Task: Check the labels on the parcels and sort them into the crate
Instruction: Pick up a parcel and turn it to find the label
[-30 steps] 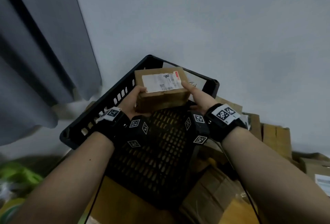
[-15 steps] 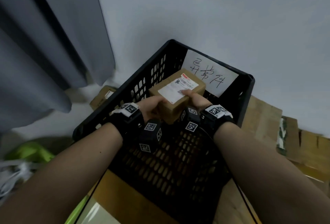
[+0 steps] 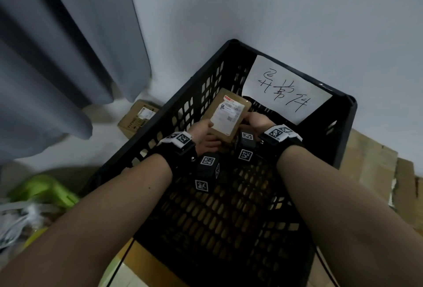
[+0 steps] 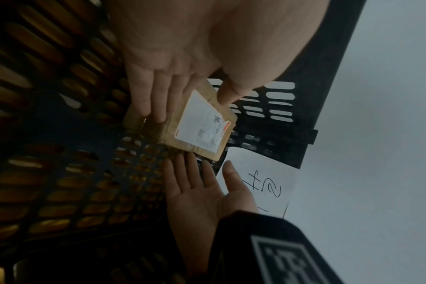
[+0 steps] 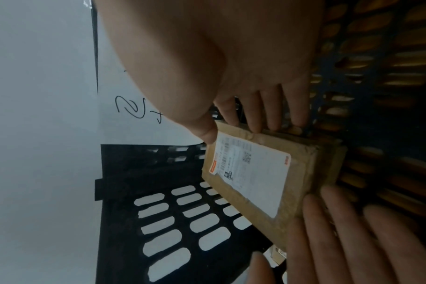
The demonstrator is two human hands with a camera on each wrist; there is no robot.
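A brown parcel (image 3: 225, 115) (image 4: 202, 123) (image 5: 253, 178) with a white label facing up is low inside the black crate (image 3: 194, 94), near its far left corner, with its lower edge at the slotted floor. My left hand (image 3: 201, 131) (image 4: 158, 92) lies with straight fingers against the parcel's near side and its thumb tip at the top edge. My right hand (image 3: 257, 122) (image 4: 197, 192) has straight fingers at the opposite side; in the right wrist view its thumb touches the label's corner. Whether the parcel rests fully on the floor is unclear.
A white paper sign (image 3: 281, 90) with handwriting hangs on the crate's far wall. Another cardboard box (image 3: 137, 119) lies outside the crate at the left, below a grey curtain (image 3: 57, 57). Flattened cardboard (image 3: 370, 160) lies at the right, a green object (image 3: 43, 190) at the lower left.
Both hands have carried the parcel from above the crate's rim down into the crate, toward its far left corner. The parcel has turned so that its long side points away.
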